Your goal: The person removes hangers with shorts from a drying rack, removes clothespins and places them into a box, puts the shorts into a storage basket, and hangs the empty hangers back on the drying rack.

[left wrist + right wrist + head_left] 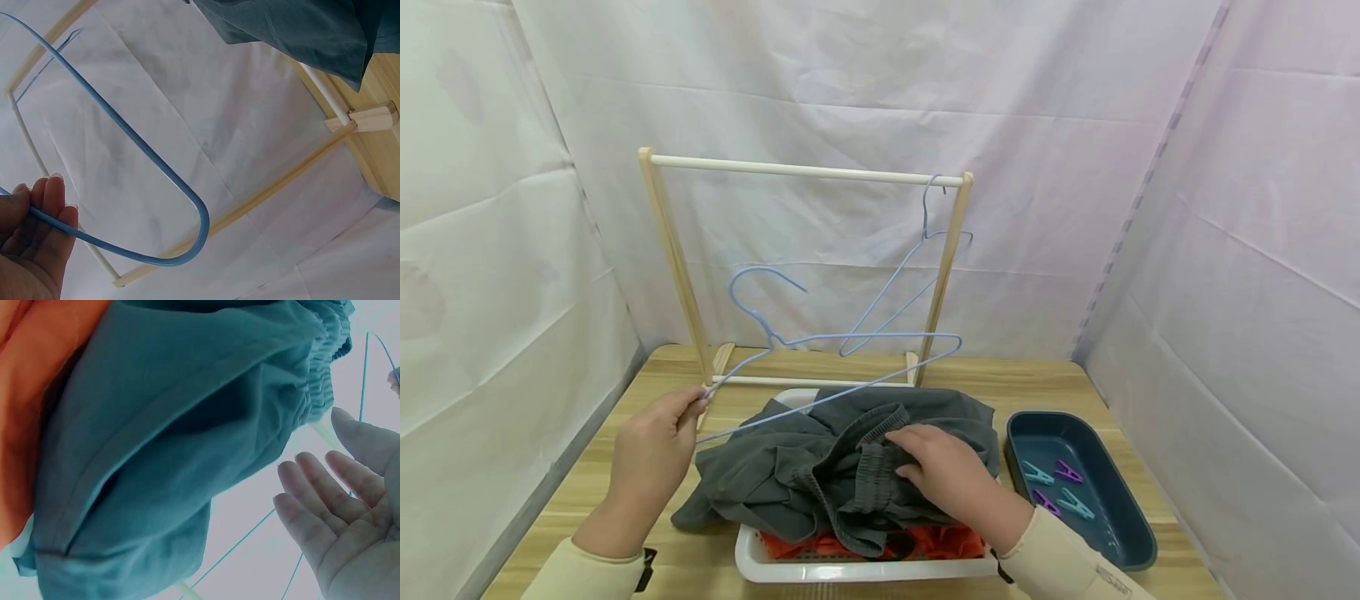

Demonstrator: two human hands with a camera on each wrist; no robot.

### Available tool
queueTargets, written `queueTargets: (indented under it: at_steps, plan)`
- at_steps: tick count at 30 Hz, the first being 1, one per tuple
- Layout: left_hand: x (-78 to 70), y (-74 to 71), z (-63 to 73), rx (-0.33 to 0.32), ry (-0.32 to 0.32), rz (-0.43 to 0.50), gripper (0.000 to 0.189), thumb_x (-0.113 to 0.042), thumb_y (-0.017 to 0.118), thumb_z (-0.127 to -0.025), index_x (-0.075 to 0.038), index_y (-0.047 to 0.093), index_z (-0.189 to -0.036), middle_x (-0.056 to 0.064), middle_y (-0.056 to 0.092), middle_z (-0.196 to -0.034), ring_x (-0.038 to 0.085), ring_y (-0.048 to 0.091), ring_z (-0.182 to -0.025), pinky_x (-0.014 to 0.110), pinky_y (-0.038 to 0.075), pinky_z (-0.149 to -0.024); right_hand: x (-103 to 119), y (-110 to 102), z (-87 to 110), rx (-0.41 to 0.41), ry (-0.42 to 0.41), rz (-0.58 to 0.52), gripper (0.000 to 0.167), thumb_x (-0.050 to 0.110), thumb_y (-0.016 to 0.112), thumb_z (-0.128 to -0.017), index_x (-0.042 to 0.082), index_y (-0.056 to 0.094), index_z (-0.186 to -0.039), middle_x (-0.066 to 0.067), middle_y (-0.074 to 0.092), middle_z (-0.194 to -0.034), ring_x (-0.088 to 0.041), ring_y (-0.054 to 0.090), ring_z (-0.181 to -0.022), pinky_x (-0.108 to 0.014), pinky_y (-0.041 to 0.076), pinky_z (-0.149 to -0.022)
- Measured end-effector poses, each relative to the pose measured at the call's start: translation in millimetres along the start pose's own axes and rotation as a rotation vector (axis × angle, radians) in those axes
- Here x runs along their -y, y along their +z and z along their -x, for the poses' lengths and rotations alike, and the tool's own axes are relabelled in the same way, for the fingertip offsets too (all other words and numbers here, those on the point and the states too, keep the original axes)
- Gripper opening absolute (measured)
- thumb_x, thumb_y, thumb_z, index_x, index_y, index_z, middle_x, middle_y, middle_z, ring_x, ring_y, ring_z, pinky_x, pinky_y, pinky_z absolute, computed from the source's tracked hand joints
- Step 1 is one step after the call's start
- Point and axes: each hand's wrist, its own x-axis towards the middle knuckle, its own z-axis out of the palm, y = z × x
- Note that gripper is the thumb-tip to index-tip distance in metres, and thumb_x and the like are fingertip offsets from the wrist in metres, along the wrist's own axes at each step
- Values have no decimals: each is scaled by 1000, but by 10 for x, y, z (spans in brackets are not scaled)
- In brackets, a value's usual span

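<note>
My left hand (651, 454) pinches one shoulder end of a light blue wire hanger (769, 333) between thumb and fingers. The hanger is held up over the clothes, its hook pointing toward the rack. Dark grey pants (760, 475) lie bunched on top of a white basket (865, 572), with the elastic waistband (874, 483) facing up. Over that waistband is my right hand (951, 475). In the right wrist view, the fingers of the right hand (350, 512) are loosely bent and apart from the pants, holding nothing.
Behind the basket stands a wooden rack with a white top bar (797, 168). Another blue hanger (924, 218) hangs at its right end. Orange cloth (951, 542) shows under the pants. To the right, a dark blue tray (1123, 517) holds several clothespins (1075, 504).
</note>
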Motion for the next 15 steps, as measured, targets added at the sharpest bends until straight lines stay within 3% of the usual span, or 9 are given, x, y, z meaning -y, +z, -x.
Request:
queueTargets:
  at_steps: [15]
  plan:
    - [-8, -48, -62, 0, -26, -2, 14, 12, 73, -74, 11, 69, -88, 25, 69, -79, 40, 68, -67, 51, 52, -53, -310, -117, 190, -97, 223, -82, 42, 15, 75, -84, 15, 64, -125, -5, 63, -124, -26, 60, -113, -46, 52, -90]
